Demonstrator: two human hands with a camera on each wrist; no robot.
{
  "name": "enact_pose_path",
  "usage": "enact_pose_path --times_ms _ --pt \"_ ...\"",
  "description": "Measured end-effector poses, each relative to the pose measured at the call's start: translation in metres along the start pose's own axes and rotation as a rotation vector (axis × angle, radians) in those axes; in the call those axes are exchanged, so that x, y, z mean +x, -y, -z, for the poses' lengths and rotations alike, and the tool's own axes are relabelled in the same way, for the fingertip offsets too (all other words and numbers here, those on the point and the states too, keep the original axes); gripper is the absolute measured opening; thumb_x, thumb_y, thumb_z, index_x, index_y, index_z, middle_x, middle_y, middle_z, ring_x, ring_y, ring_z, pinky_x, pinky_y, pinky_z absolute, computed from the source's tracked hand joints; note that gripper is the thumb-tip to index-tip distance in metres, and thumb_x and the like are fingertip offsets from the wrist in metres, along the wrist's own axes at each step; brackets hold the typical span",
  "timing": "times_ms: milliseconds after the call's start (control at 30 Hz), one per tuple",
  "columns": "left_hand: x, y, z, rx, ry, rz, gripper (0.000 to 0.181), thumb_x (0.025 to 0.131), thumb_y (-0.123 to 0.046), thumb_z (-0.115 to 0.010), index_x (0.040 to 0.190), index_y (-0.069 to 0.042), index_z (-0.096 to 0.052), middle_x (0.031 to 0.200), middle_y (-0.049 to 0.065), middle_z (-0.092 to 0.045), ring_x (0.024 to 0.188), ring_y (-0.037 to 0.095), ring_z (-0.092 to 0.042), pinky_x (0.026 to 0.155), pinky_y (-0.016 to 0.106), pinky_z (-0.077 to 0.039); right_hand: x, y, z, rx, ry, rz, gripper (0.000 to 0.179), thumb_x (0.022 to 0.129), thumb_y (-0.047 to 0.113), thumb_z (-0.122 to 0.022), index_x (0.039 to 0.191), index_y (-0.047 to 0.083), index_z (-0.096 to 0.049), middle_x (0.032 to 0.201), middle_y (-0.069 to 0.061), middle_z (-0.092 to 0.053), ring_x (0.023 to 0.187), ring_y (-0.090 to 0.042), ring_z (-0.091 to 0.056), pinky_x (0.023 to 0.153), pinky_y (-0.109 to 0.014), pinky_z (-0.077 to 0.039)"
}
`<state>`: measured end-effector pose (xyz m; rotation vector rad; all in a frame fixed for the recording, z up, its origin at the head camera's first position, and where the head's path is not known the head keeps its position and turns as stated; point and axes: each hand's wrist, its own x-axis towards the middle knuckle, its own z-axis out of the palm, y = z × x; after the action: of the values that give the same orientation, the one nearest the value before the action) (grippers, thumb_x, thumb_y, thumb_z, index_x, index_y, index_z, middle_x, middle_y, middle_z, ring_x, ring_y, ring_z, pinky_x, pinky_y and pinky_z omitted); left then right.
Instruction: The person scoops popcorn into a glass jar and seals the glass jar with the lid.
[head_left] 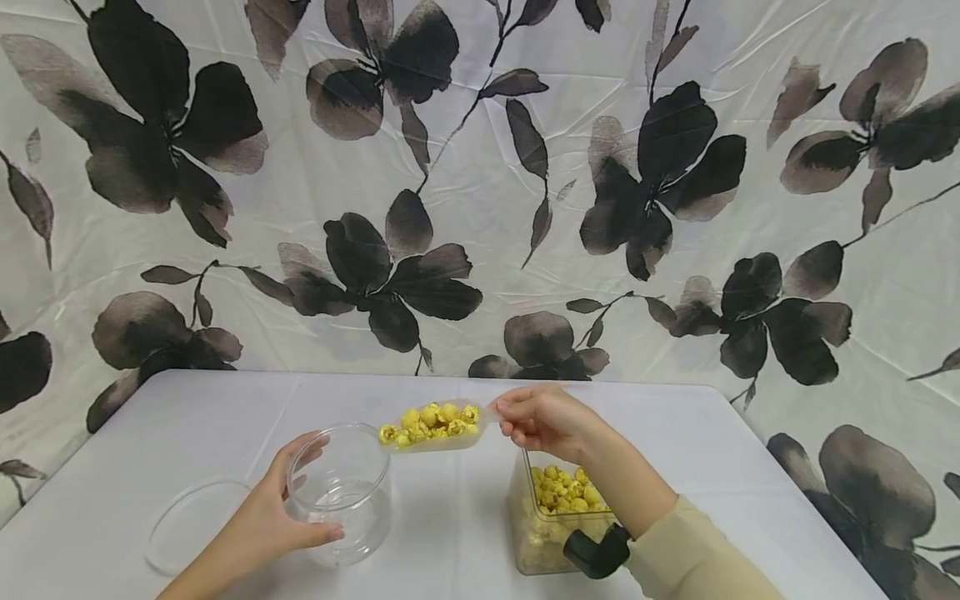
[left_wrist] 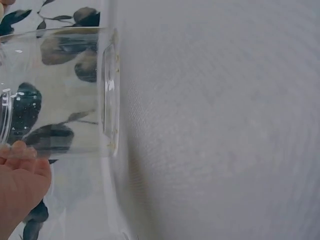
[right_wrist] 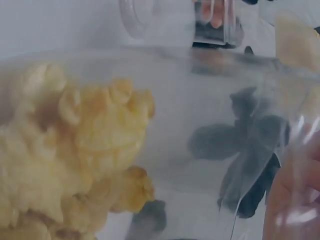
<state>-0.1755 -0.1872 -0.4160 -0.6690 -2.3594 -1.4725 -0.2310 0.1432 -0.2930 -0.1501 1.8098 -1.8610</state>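
My left hand (head_left: 272, 510) grips a clear round plastic jar (head_left: 366, 521) around its side, thumb toward me and fingers on the far side. The jar stands upright on the table with nothing inside. Pinched by its handle in my right hand (head_left: 553, 423) is a translucent scoop (head_left: 448, 445) heaped with yellow popcorn (head_left: 431, 419). The scoop's front end is right at the jar's rim, roughly level. Below the right hand, a clear square container (head_left: 527, 542) holds more popcorn (right_wrist: 37, 165); in the right wrist view popcorn fills the left side behind clear plastic.
A clear round lid (head_left: 152, 533) lies flat on the white table (head_left: 450, 542), left of the jar and partly behind my left forearm. Behind the table hangs a floral cloth (head_left: 480, 208). A black wrist mount (head_left: 597, 552) hangs by the square container's front right.
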Motion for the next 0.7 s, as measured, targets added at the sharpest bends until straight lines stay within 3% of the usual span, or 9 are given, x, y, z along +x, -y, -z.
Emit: enact_pose_path --times_ms 267,600,700 --pt "0.0 -0.001 -0.001 0.012 -0.003 0.042 0.104 0.058 -0.007 -0.088 0.142 -0.011 -0.027 0.132 -0.025 -0.034 0.119 -0.016 -0.028 0.089 0.0 -0.021 0.009 -0.001 -0.013 -0.019 -0.037 -0.033 0.015 0.093 0.002 -0.05 0.1 -0.005 -0.061 0.062 -0.002 -0.055 0.049 -0.006 -0.046 0.048 -0.014 -0.039" --pt "0.001 -0.002 0.0 0.073 0.008 0.098 0.105 0.059 -0.011 -0.088 0.143 -0.013 -0.024 0.137 0.007 -0.039 0.117 -0.018 -0.026 0.086 0.0 -0.023 0.02 -0.004 -0.026 -0.039 -0.065 -0.063 0.018 0.092 0.002 -0.052 0.104 -0.009 -0.061 0.06 -0.002 -0.055 0.047 -0.006 -0.046 0.047 -0.014 -0.039" --pt "0.0 -0.002 0.0 0.064 0.011 0.091 0.105 0.059 -0.011 -0.088 0.143 -0.012 -0.024 0.138 -0.001 -0.037 0.117 -0.017 -0.026 0.087 0.0 -0.023 0.022 -0.004 -0.029 -0.039 -0.056 -0.06 0.019 0.092 0.002 -0.052 0.105 -0.01 -0.06 0.06 -0.002 -0.055 0.047 -0.006 -0.046 0.046 -0.014 -0.038"
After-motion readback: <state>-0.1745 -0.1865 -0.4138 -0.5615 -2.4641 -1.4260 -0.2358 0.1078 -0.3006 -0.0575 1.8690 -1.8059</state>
